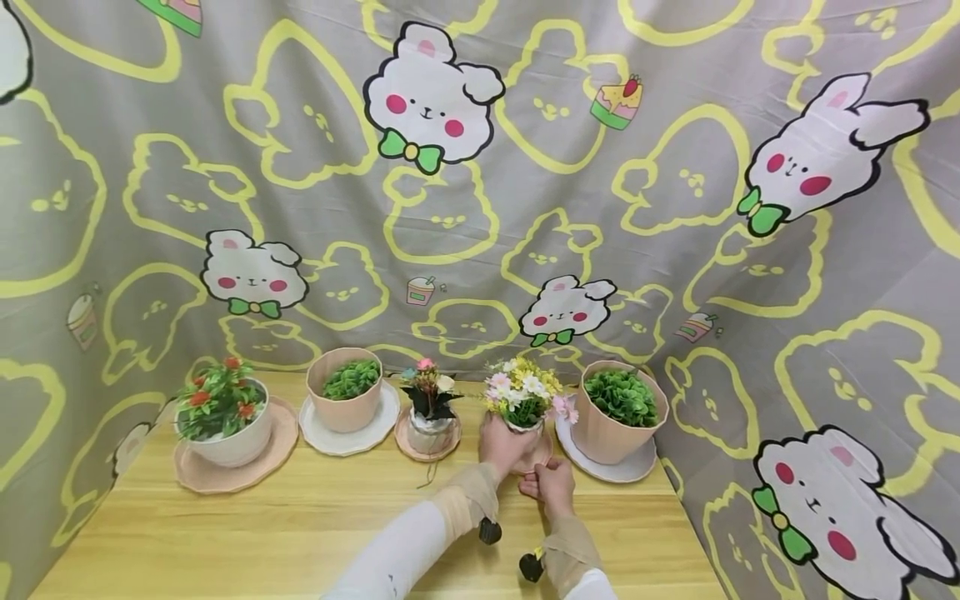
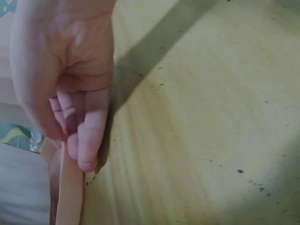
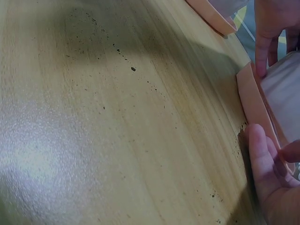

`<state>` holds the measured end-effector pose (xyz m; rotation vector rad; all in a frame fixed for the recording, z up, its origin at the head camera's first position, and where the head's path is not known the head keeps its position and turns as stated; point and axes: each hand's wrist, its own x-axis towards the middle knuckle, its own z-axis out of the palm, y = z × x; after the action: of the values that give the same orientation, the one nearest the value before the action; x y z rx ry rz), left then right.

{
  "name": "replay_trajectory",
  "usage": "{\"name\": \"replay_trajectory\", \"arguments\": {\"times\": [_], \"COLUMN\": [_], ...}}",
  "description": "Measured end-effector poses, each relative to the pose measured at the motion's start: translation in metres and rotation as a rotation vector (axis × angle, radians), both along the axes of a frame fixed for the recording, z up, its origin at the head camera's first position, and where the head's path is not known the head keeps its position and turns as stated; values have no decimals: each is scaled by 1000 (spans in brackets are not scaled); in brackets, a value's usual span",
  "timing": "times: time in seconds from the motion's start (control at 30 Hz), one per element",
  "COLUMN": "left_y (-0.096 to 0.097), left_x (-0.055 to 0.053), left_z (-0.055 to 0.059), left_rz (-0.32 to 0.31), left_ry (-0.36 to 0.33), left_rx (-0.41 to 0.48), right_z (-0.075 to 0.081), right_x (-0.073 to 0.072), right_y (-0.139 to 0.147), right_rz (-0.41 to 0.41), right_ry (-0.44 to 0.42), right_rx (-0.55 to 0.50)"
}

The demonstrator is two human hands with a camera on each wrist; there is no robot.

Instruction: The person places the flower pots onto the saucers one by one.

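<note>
A white flower pot [image 3: 283,89] with white, pink and yellow flowers [image 1: 525,390] stands on a pink saucer [image 3: 253,93], right of the table's middle. My left hand [image 1: 506,442] holds the pot from its left front side; in the right wrist view its fingertips reach down between pot and saucer rim. At the saucer's near edge my right hand [image 1: 553,486] pinches the rim between thumb and fingers. That same pinch shows in the left wrist view, where the right hand [image 2: 70,84] comes in from the top. Most of the pot is hidden behind my left hand.
Left of the hands stand a small flower pot [image 1: 430,435], a pink pot [image 1: 352,412] and a white pot with red flowers [image 1: 236,442], each on a saucer. Close on the right is another pink pot [image 1: 617,429]. Dark crumbs [image 2: 240,171] dot the wooden table [image 1: 300,533].
</note>
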<state>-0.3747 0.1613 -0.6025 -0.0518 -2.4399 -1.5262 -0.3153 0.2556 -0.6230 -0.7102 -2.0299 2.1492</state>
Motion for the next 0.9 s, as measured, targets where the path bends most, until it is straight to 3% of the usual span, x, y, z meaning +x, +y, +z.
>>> {"name": "replay_trajectory", "arguments": {"times": [0.4, 0.57, 0.7, 0.9], "left_y": [2, -1, -7, -26], "left_x": [4, 4, 5, 15], "left_z": [-14, -14, -12, -6], "left_rz": [-57, -89, -158, -318], "left_ry": [10, -20, -19, -35], "left_rx": [-92, -91, -59, 60], "right_z": [-4, -5, -6, -6], "right_x": [1, 3, 2, 0], "right_y": [2, 1, 1, 2], "right_rz": [-1, -2, 0, 5], "right_ry": [22, 30, 34, 36], "right_rx": [-23, -31, -36, -52]}}
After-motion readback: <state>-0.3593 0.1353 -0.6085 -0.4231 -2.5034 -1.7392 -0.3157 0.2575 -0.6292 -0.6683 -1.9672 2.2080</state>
